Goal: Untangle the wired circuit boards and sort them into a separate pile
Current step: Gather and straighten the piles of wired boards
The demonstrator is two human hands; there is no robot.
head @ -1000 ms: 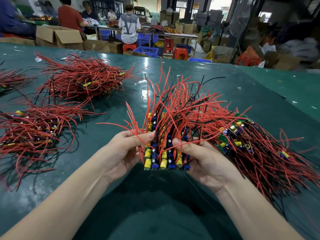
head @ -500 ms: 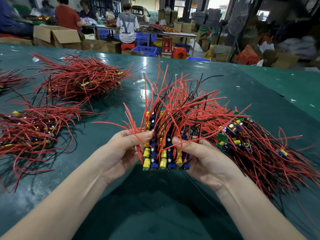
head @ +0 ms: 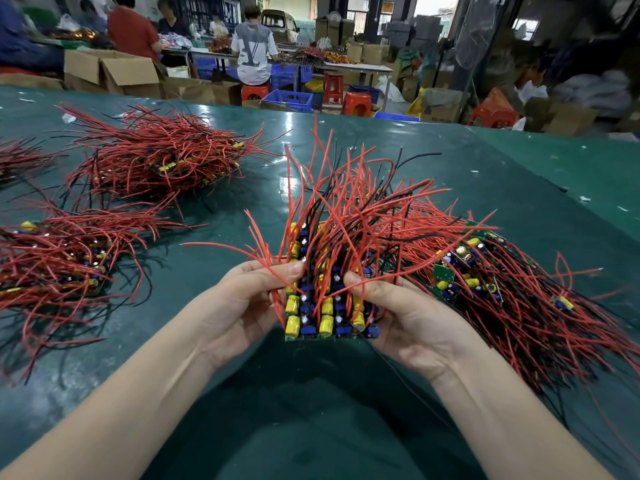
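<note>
Two hands hold one bundle of wired circuit boards [head: 329, 306] centre frame, above the green table [head: 485, 168]. Left hand [head: 242, 299] grips the bundle's left side w/ thumb curled over the top and fingers wrapped under; right hand [head: 408, 317] grips the right side the same way, thumb tip pressed onto the boards. Both closed firmly on the bundle, nothing else in either hand. Boards are stacked flat, near edge w/ yellow and blue components facing the camera; long axis runs away from the person, and the red and black wires [head: 346, 202] fan up and out from the far end, mostly pointing away and to the right. Wires spill over both thumbs and hide the far half of the boards. Just right of the right hand lies a tangled heap [head: 519, 299] of more boards, its wires touching or overlapping the held bundle's wires; can't tell if they're actually snagged. On the left, well apart from the hands, sit two sorted-looking piles: near pile [head: 59, 268] at the left edge and far pile [head: 156, 161] behind it. A third pile [head: 17, 157] is cut off at far left. Beyond the table: cardboard boxes [head: 110, 72], blue crates [head: 289, 98], red stools [head: 356, 102] and several ppl working at benches, blurred.
</note>
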